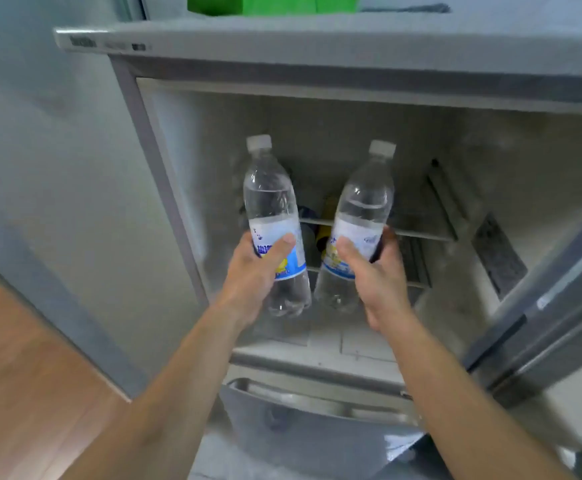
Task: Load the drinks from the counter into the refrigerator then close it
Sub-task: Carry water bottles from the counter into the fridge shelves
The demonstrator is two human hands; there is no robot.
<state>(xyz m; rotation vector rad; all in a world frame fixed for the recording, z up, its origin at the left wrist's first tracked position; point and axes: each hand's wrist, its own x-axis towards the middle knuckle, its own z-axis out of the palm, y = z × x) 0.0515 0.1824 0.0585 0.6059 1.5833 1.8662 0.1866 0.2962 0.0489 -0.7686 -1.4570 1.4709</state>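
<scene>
Head view: two clear ribbed plastic bottles (271,216)

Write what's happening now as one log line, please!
left hand: grips left bottle | right hand: grips right bottle | fridge: open | bottles: not yet shelved

Clear bottles (271,188) with white caps, blue-yellow labels; grey refrigerator (213,50).

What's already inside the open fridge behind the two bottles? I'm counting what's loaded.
On the refrigerator shelf, a dark blue item and a yellow item show between the left bottle and right bottle. The bottles cover most of both items, so what they are is unclear.
</scene>
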